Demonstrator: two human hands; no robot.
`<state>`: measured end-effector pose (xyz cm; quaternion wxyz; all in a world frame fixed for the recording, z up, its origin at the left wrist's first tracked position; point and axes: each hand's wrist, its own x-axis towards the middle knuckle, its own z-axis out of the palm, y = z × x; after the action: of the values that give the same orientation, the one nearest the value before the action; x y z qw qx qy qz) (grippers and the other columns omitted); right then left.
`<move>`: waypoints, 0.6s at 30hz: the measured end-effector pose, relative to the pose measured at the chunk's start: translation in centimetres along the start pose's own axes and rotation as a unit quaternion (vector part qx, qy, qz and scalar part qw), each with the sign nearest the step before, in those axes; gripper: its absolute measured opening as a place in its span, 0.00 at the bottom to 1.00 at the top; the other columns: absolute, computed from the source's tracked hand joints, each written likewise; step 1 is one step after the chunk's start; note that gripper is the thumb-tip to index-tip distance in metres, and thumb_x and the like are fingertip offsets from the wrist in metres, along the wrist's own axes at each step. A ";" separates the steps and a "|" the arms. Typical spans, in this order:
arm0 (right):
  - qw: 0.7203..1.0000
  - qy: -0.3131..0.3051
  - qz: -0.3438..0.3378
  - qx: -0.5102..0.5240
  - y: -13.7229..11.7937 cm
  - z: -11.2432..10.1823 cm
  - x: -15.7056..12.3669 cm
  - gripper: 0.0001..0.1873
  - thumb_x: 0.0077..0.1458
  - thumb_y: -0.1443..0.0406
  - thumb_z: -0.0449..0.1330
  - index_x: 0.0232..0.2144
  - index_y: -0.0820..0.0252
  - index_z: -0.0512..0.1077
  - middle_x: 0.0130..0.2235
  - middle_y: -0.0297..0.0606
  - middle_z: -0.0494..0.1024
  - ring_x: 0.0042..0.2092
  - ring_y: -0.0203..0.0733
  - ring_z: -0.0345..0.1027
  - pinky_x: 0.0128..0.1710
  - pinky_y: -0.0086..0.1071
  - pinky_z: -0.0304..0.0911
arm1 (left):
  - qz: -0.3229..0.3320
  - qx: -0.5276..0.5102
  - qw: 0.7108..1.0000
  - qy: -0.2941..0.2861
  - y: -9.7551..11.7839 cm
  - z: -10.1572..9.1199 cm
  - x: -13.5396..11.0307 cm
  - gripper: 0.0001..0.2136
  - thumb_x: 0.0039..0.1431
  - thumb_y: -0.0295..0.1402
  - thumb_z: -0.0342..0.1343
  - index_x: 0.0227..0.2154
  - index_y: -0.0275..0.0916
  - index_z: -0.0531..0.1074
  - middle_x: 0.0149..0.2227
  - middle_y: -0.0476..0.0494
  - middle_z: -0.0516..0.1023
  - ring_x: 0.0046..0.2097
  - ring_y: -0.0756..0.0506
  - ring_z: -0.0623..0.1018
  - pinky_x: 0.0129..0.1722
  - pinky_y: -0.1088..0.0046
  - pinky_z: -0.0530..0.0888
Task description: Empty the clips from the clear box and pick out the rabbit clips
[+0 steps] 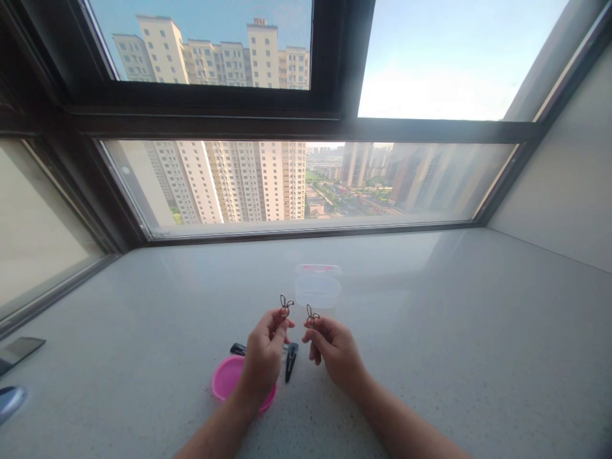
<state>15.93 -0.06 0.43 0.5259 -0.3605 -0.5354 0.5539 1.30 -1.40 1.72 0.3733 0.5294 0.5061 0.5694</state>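
My left hand (pixel 264 356) pinches a small metal rabbit-shaped clip (pixel 285 306), held upright above the sill. My right hand (pixel 335 349) pinches a second rabbit-shaped clip (pixel 312 315) the same way, a little lower and to the right. The two clips are close together but apart. Under my left hand lies a pink round lid (pixel 227 377). Between my hands a dark hair clip (pixel 291 360) lies on the sill, and the end of another dark clip (pixel 238 349) shows left of my left hand. A clear plastic box (pixel 318 288) stands just beyond the hands.
The grey stone window sill (pixel 430 331) runs to a dark window frame (pixel 306 233) with tall buildings outside. A dark flat phone-like object (pixel 19 350) and a rounded grey thing (pixel 9 401) lie at the far left edge. A wall (pixel 564 185) closes the right side.
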 end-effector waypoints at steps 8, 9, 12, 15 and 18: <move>1.000 -0.004 0.011 0.000 0.1 0.1 0.0 0.11 0.49 0.60 0.61 0.31 0.63 0.70 0.23 0.33 0.74 0.16 0.29 0.62 0.12 0.21 0.54 | -0.003 0.007 1.000 0.023 -0.1 -0.4 0.6 0.10 0.55 0.36 0.53 0.39 0.37 0.69 0.31 0.46 0.76 0.26 0.50 0.71 0.28 0.74 0.70; 1.000 -0.003 0.013 0.001 0.1 0.1 0.1 0.11 0.49 0.59 0.61 0.31 0.63 0.70 0.23 0.33 0.74 0.16 0.29 0.62 0.12 0.21 0.54 | -0.002 0.009 1.000 0.028 -0.1 -0.6 0.7 0.10 0.55 0.36 0.53 0.38 0.37 0.69 0.31 0.46 0.76 0.26 0.50 0.71 0.28 0.74 0.70; 1.000 0.001 0.015 0.001 0.0 0.1 0.2 0.12 0.49 0.59 0.61 0.30 0.63 0.70 0.23 0.33 0.74 0.16 0.29 0.62 0.12 0.21 0.54 | 0.003 0.007 0.999 0.040 -0.1 -1.0 1.1 0.11 0.55 0.37 0.54 0.38 0.38 0.69 0.30 0.47 0.75 0.26 0.50 0.71 0.28 0.73 0.70; 1.000 0.003 0.015 0.003 0.0 0.0 0.4 0.13 0.48 0.58 0.62 0.29 0.63 0.70 0.22 0.33 0.74 0.16 0.29 0.62 0.12 0.21 0.54 | 0.007 0.002 0.999 0.044 0.0 -1.2 1.3 0.11 0.55 0.37 0.54 0.39 0.37 0.69 0.31 0.47 0.76 0.25 0.50 0.70 0.29 0.73 0.70; 1.000 0.005 0.012 0.008 0.0 -0.1 0.4 0.13 0.48 0.58 0.62 0.28 0.63 0.70 0.22 0.33 0.74 0.16 0.29 0.62 0.12 0.21 0.54 | 0.004 -0.005 0.999 0.044 0.1 -1.2 1.3 0.12 0.54 0.38 0.55 0.39 0.37 0.70 0.30 0.47 0.76 0.25 0.50 0.71 0.28 0.73 0.70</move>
<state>15.98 0.38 0.48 0.5250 -0.3656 -0.5235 0.5627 -0.04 -0.40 2.16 0.3511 0.5041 0.5167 0.5964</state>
